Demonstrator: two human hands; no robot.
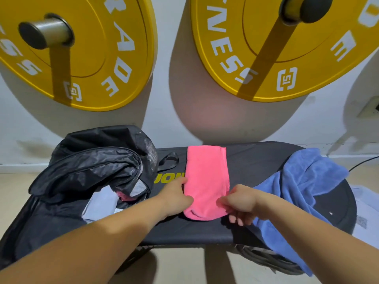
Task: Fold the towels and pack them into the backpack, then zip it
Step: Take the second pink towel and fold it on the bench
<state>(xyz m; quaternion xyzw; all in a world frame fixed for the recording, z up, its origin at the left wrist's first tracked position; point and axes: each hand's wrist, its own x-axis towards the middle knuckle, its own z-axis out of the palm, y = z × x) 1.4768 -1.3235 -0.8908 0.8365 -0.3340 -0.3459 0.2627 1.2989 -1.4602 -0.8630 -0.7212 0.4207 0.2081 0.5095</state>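
A pink towel (206,177), folded into a long strip, lies across the middle of a black bench (205,228). My left hand (176,197) rests on the strip's near left edge, fingers on the cloth. My right hand (240,203) pinches the near right edge. A black backpack (96,160) sits on the left end of the bench with its top unzipped; a pale grey-blue towel (100,203) and a bit of pink cloth show inside. A blue towel (307,181) lies crumpled on the right end and hangs over the front.
Two yellow weight plates (98,58) (266,48) hang on pegs on the white wall behind the bench. A black strap loop (169,160) lies next to the backpack. A cable (361,162) runs along the floor at the right.
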